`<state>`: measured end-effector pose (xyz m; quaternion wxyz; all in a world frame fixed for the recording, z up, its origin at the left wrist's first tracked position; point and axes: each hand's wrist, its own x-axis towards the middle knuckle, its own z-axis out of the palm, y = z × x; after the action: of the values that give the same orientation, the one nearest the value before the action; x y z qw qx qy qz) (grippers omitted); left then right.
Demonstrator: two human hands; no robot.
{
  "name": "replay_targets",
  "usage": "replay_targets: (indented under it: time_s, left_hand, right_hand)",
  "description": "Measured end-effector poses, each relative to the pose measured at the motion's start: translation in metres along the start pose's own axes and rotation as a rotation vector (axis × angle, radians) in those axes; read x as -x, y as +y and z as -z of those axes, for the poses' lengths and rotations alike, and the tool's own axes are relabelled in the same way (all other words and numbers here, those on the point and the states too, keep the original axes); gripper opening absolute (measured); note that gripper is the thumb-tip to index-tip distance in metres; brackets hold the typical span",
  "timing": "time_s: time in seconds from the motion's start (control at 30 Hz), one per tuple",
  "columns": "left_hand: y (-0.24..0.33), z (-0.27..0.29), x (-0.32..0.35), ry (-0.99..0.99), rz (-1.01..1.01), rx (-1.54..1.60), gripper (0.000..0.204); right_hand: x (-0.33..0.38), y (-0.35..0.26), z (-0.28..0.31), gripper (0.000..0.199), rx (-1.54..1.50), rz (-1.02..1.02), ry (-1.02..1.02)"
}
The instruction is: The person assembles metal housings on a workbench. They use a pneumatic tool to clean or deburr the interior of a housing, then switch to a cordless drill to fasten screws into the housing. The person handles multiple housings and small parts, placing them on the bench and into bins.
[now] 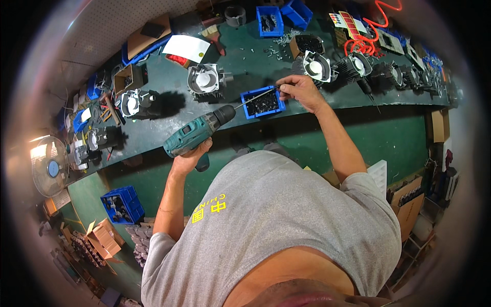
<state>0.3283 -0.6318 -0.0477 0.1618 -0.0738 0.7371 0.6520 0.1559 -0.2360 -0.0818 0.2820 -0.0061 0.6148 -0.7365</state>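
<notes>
Looking down from the head view: left hand (pixel 190 157) wrapped tight round the handle of a teal cordless drill (pixel 197 134), held just off the near edge of the desk (pixel 317 130). Long thin bit (pixel 254 97) running from the chuck up and to the right, low over the blue parts bin (pixel 262 104). Right hand (pixel 302 91) meeting the far end of that bit, fingertips (pixel 282 90) pinched together at the tip, apparently on a small screw; too small to tell for sure. Long axis of drill and bit: lower left to upper right, handle end toward the body, tip away, toward the back of the desk. Grip on the left closed on the drill; grip on the right pinching at the bit tip, not spread.

Same view, surroundings: bin full of dark small parts sitting directly under the bit, just right of the drill's nose. Grey finned motor housing (pixel 205 81) just behind and left of the bin, near but apart. Another housing with a white round cover (pixel 315 66) behind the right hand, close. More housings lined up along the desk to the right and left. Second blue bin (pixel 269 21) at the far edge, well apart. Right hand nearer the bin and the white-cover housing; left hand nearer the body.
</notes>
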Motion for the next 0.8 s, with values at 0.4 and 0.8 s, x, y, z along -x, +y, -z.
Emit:
replay_targets:
  time_s: [0.4, 0.8]
  left_hand:
    - [-0.0048, 0.0033, -0.0012, -0.008, 0.025, -0.002, 0.026]
    - [-0.0018, 0.0012, -0.0021, -0.013, 0.018, 0.017, 0.027]
  right_hand:
    - [0.0048, -0.0053, 0.0002, 0.025, -0.066, -0.045, -0.059]
    - [0.0056, -0.0072, 0.0003, 0.026, -0.078, -0.061, -0.077]
